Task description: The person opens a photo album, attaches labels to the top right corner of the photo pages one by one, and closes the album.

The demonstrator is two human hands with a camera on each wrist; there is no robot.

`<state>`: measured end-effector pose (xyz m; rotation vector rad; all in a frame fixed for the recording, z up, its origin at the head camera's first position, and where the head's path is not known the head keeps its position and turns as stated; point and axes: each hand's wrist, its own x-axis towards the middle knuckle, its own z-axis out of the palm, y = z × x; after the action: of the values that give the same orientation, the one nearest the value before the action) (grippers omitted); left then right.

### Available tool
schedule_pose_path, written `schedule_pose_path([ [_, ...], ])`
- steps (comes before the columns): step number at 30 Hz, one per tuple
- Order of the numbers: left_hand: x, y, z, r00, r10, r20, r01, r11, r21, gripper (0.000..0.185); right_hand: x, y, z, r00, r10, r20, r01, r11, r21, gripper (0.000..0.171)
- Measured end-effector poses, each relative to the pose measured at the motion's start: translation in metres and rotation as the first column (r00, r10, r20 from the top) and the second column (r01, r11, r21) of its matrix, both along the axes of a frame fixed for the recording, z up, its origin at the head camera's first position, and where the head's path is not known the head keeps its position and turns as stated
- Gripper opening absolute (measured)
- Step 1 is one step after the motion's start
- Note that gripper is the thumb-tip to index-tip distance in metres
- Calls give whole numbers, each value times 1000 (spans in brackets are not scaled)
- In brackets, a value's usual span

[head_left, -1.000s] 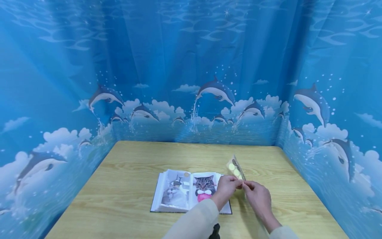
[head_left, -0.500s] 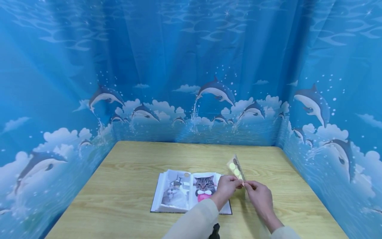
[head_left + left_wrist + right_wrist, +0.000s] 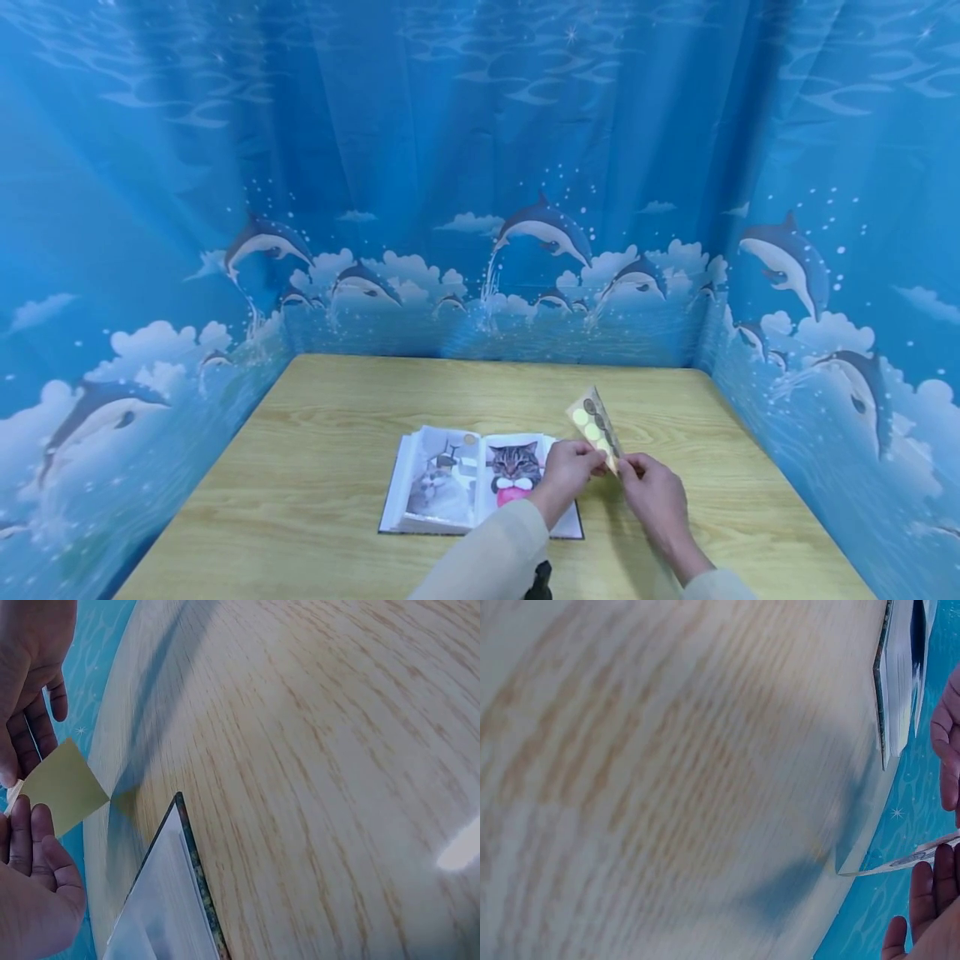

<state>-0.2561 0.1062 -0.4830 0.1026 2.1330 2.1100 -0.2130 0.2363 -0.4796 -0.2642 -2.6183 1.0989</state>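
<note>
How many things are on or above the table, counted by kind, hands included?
Photo album, lying open: 1
Sticker sheet, held above the table: 1
Hands, left and right, both pinching the sheet: 2
Total: 4

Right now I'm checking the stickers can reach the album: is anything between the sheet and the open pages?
Nothing visible: both hands pinch the sheet just right of the album, only bare table around.

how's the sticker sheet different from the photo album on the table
The sticker sheet is a small narrow strip held in the air, pinched by the left hand and right hand; the photo album is far larger and lies open flat on the table. The sheet carries round dots, the album cat photos.
</note>
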Motion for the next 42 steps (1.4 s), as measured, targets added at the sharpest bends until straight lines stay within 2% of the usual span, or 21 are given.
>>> schedule_pose_path([
  [7, 0, -2, 0, 1000, 13, 20, -13, 1000, 8, 12, -1, 4, 0, 999, -40, 6, 40, 999, -29, 28],
  [15, -3, -3, -4, 999, 19, 39, -20, 999, 49, 11, 0, 9, 1, 996, -61, 66, 69, 988, -139, 31],
  [22, -4, -4, -4, 996, 28, 79, -32, 998, 51, 9, 3, 12, 5, 995, -87, 53, 94, 984, -151, 34],
  [26, -3, -4, -6, 996, 16, 84, -20, 999, 49, 9, 4, 14, 6, 994, -99, 43, 104, 983, -154, 35],
  [30, -1, -2, -7, 995, -23, 93, 18, 999, 48, 9, 4, 16, 5, 993, -108, 48, 114, 981, -157, 36],
  [37, 3, 2, -12, 988, -124, 96, 131, 989, -69, 12, 4, 17, 6, 994, -95, 60, 104, 979, -175, 38],
  [40, 5, 2, -12, 986, -139, 93, 150, 981, -124, 12, 4, 16, 6, 993, -94, 67, 105, 977, -184, 39],
  [42, 6, 2, -11, 988, -142, 60, 150, 971, -184, 8, 4, 15, 6, 993, -93, 67, 104, 977, -187, 40],
])
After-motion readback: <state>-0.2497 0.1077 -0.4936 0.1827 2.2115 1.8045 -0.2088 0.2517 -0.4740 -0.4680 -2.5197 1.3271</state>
